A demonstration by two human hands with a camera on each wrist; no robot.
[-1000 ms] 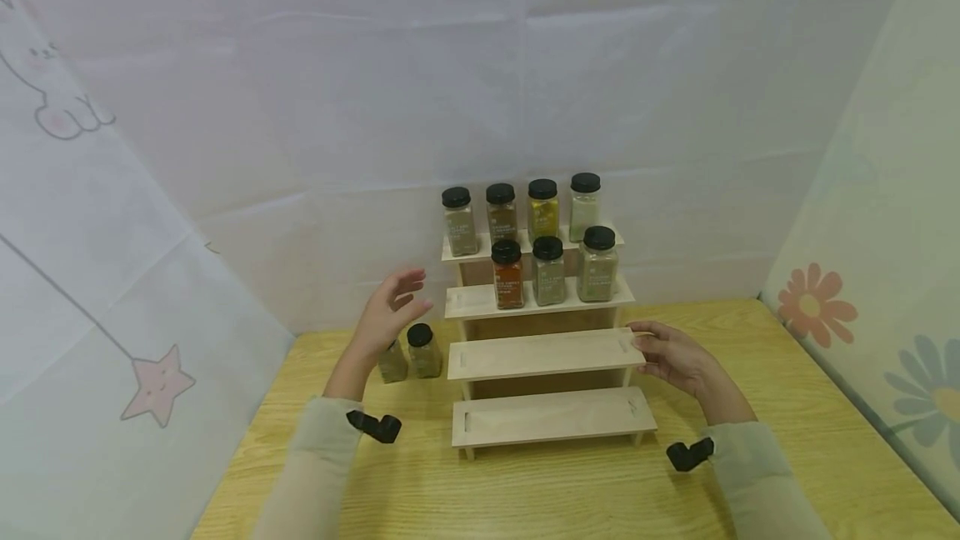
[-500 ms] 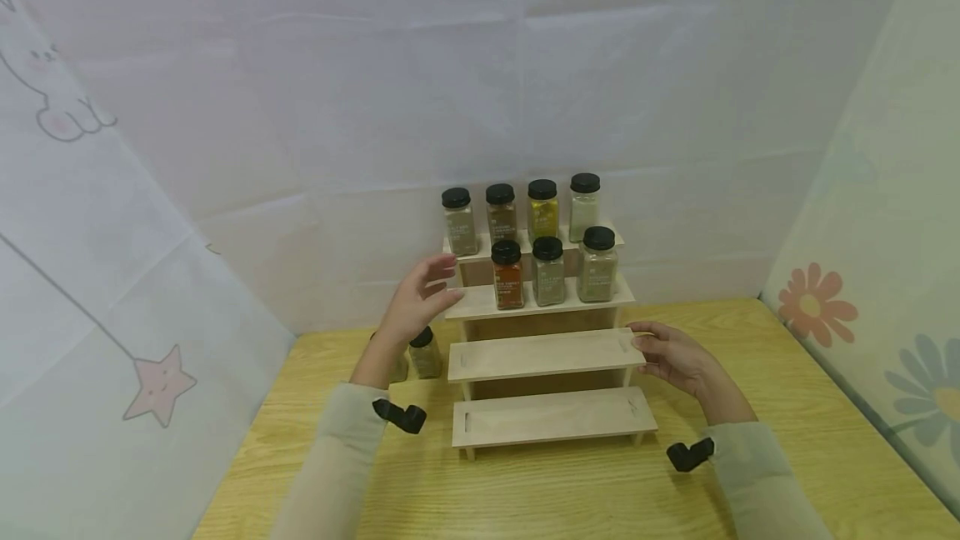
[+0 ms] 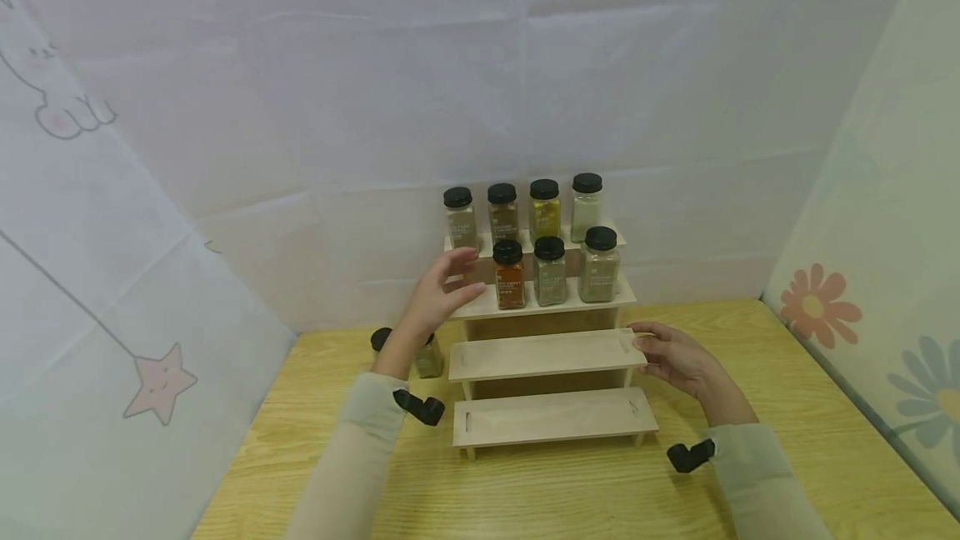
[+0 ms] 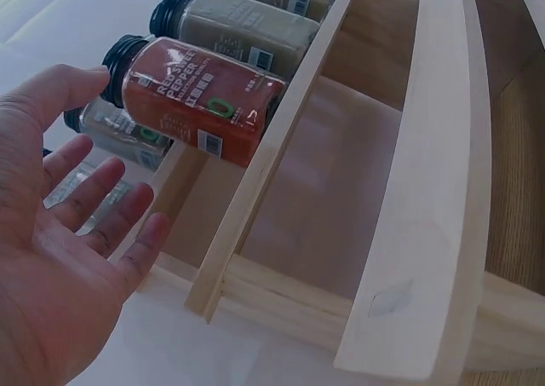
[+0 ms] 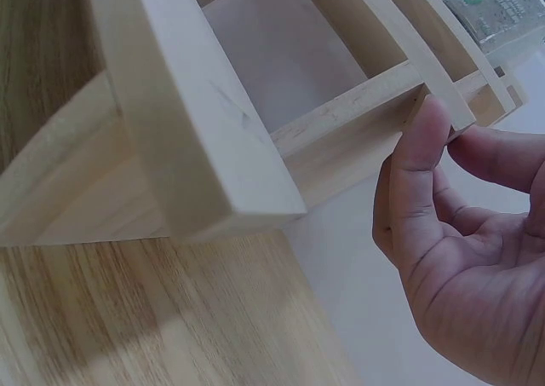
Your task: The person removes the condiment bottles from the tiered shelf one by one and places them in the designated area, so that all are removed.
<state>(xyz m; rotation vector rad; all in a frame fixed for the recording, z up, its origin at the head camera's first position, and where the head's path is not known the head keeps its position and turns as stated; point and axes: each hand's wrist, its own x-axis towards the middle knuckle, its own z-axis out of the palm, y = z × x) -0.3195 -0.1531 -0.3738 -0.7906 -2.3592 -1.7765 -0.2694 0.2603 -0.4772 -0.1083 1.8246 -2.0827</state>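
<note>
A pale wooden tiered rack (image 3: 543, 355) stands on the table. My left hand (image 3: 441, 294) is beside the left end of its second-highest tier, fingers spread and holding nothing. Closest to that hand is the jar of red pepper (image 4: 204, 96), upright and black-lidded; the thumb overlaps its lid in the left wrist view. Two jars of pale seasoning (image 3: 551, 280) share that tier with it. On the right, my right hand (image 3: 675, 359) pinches the end of the third tier down between thumb and fingers; the right wrist view shows its thumb (image 5: 426, 139) against the board's corner.
The top tier bears a row of several spice jars (image 3: 544, 215). Left of the rack, two more jars (image 3: 429, 358) stand on the wooden table (image 3: 570, 490), partly hidden by my left wrist. A white sheet (image 3: 360, 107) hangs close behind the rack.
My left hand has moved right, from over the two table jars to beside the red pepper jar. The right hand keeps its grip on the rack, and the jars stay put.
</note>
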